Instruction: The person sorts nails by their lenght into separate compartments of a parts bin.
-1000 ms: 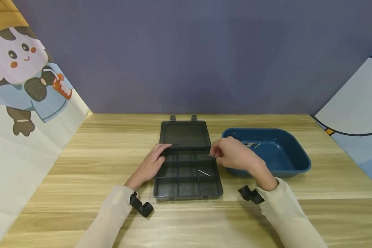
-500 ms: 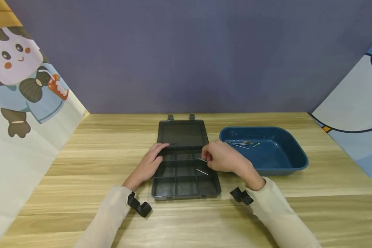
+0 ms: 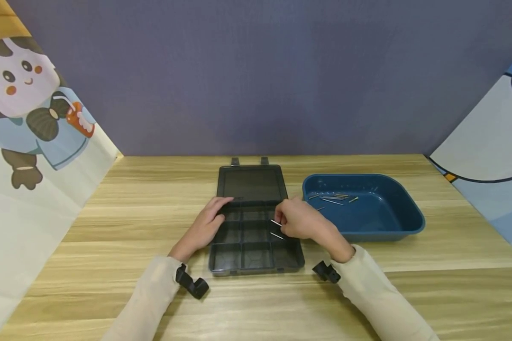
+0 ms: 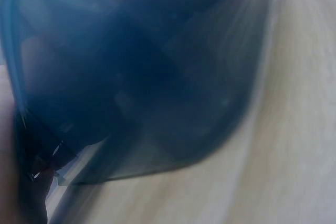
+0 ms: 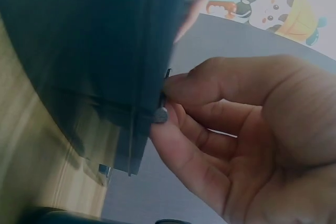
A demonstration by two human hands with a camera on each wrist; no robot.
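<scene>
A dark translucent compartment box [image 3: 256, 258] lies with its lid [image 3: 252, 183] laid back. My left hand [image 3: 201, 228] rests on its left edge, fingers relaxed. Over the right-hand compartments, my right hand [image 3: 303, 220] pinches a thin metal nail [image 3: 275, 222]; in the right wrist view the nail's head [image 5: 160, 115] shows between thumb and fingertip of the right hand [image 5: 236, 129]. Another nail [image 3: 277, 236] lies in the middle-right compartment. The left wrist view shows the box's side [image 4: 157, 77], blurred, with part of the left hand [image 4: 6, 145] at its edge.
Right of the box stands a blue basin [image 3: 386, 236] with several nails [image 3: 333, 198] on its floor. Behind the wooden table [image 3: 111, 284] rises a grey-purple panel [image 3: 256, 85], with cartoon-printed sheets [image 3: 47, 94] at either side.
My right hand has moved left and slightly down from the basin's side to over the box, carrying the nail. The left hand keeps its place on the box. The view has shifted slightly.
</scene>
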